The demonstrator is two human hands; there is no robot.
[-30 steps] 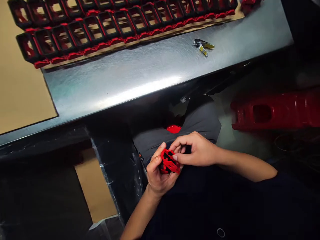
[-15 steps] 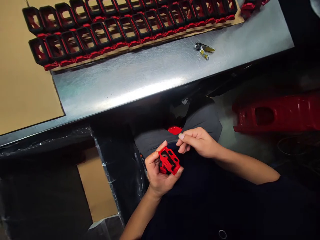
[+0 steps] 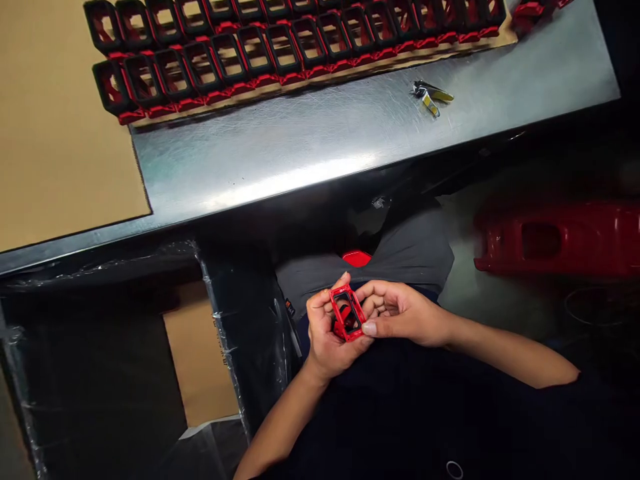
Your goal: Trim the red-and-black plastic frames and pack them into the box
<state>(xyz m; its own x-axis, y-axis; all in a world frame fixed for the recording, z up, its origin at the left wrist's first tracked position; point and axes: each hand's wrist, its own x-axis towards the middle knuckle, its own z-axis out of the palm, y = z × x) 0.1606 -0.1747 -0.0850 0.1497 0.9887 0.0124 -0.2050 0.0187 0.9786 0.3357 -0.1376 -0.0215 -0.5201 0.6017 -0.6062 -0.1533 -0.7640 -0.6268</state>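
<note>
Left hand [image 3: 327,343] and right hand [image 3: 409,317] hold a red frame [image 3: 357,307], clippers [image 3: 433,95] on the table [image 3: 280,143] beyond.

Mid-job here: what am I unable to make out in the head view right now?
All in the head view:
Underside of the red frame: hidden by the left hand.
Back row of black-rimmed frames: partly cut off by the top edge.
Red plastic object: cut off by the right edge.
Marks on the cardboard strip: too small to read.
</note>
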